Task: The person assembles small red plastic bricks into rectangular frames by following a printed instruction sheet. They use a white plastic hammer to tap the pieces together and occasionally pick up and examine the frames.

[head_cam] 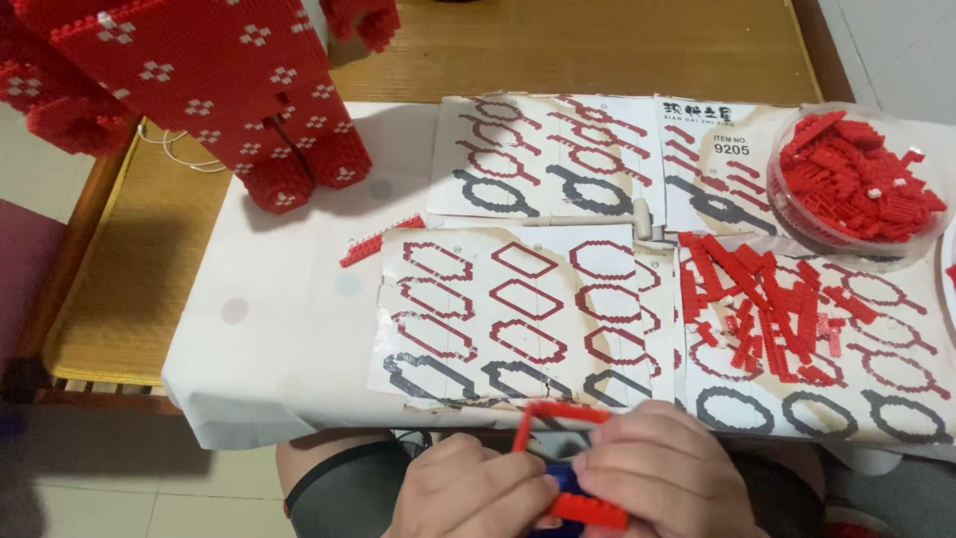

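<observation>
Red brick ring (558,448): your left hand (473,493) and right hand (662,478) both grip it closed, its long axis tilted, below the diagram sheets (518,309).

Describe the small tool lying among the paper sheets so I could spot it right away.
Start at the round clear tub of red bricks at the table's far right. Left of it, where the pattern sheets meet, lies a pale little hammer-shaped tool. It is the only cream-coloured, long-handled thing there; everything around it is red pieces or printed outlines.

White-clothed table (289,349) — instruction sheets (518,309), bricks (762,309)
</observation>
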